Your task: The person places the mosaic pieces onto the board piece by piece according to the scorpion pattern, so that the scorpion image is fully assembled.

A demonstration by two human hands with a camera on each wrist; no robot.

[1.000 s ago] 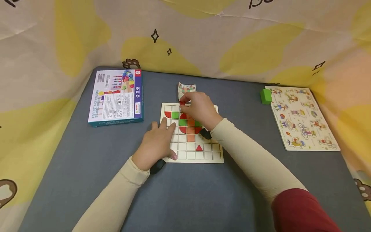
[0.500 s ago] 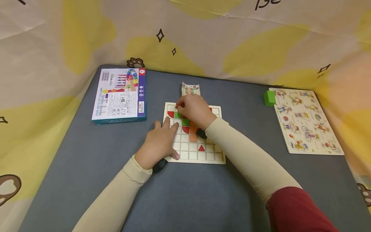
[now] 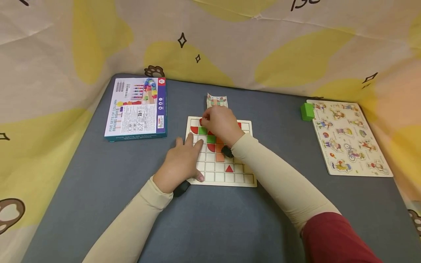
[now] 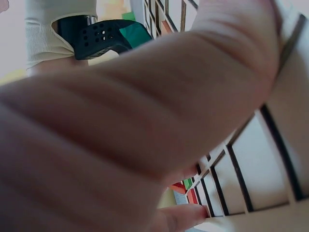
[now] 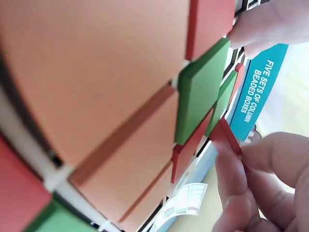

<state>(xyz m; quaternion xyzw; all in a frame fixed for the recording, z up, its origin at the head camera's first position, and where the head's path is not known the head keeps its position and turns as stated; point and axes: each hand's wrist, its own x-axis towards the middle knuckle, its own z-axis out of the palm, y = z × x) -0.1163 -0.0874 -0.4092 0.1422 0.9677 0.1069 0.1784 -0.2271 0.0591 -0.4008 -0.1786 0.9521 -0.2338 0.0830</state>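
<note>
A wooden grid board (image 3: 219,177) lies on the table, carrying red, green and orange tiles. My right hand (image 3: 223,124) pinches a red tile (image 5: 226,135) between thumb and fingers, at the board's far row near its left side. Just below that spot are a green tile (image 3: 202,130) and a red quarter-round tile (image 3: 194,130). Orange tiles (image 3: 219,157) run down the middle, partly hidden by my right hand. A red triangle tile (image 3: 229,169) sits lower on the grid. My left hand (image 3: 180,163) rests with spread fingers on the board's left edge.
Behind the board lies a small printed pattern card (image 3: 217,100), partly covered by my right hand. A bead-toy box (image 3: 136,109) is at the left. On the right are a green block (image 3: 307,111) and a picture puzzle board (image 3: 353,140). Patterned cloth (image 3: 217,47) hangs behind the table.
My right hand has moved left and slightly nearer, bringing the red tile from the board's far edge to the far row. My left hand stays on the board. The head view has shifted slightly.
</note>
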